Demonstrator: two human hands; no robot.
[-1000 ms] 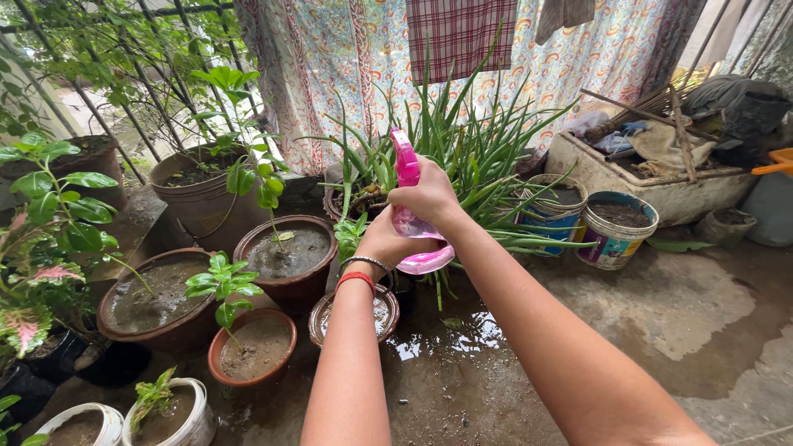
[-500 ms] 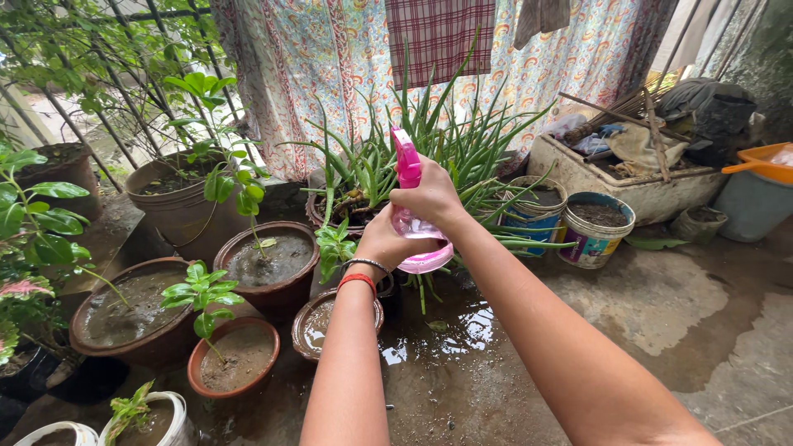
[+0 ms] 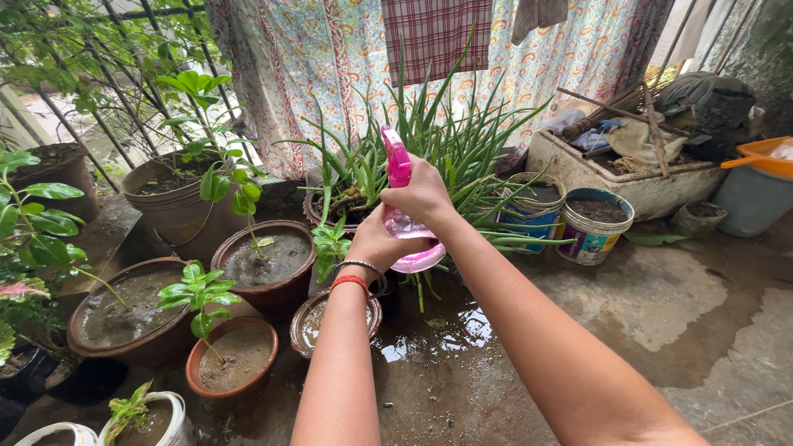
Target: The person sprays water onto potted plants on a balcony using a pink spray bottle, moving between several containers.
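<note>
At the centre of the head view, a pink spray bottle [image 3: 402, 211] is held above the wet concrete floor [image 3: 661, 330], its long axis nearly upright and leaning slightly away from the person. Its opaque pink trigger head sits at the top, with the nozzle facing away toward the spiky aloe-like plant [image 3: 446, 140] behind it, and its translucent pink body ends in a rounded base at the bottom. The right hand [image 3: 423, 194] is closed around the neck of the bottle just below the trigger head, fingers wrapped over the front. The left hand [image 3: 376, 241] is cupped and closed around the lower body from the left, so the base shows just beside and below its palm; a red band and a metal bangle ring that wrist. Below and left of the bottle stand clay pots of wet soil: a small saucer-like pot [image 3: 318, 324] holding water, a larger brown pot [image 3: 266, 260] with a thin seedling, and a low terracotta pot [image 3: 231, 359] with a leafy cutting. To the right of the aloe-like plant stand two round buckets of soil: one with a blue and white printed wrapper [image 3: 529, 211], the other with a multicoloured label [image 3: 593, 227] in blue, purple and white. Behind all, a patterned cloth [image 3: 330, 66] and a maroon checked cloth [image 3: 438, 33] hang.
</note>
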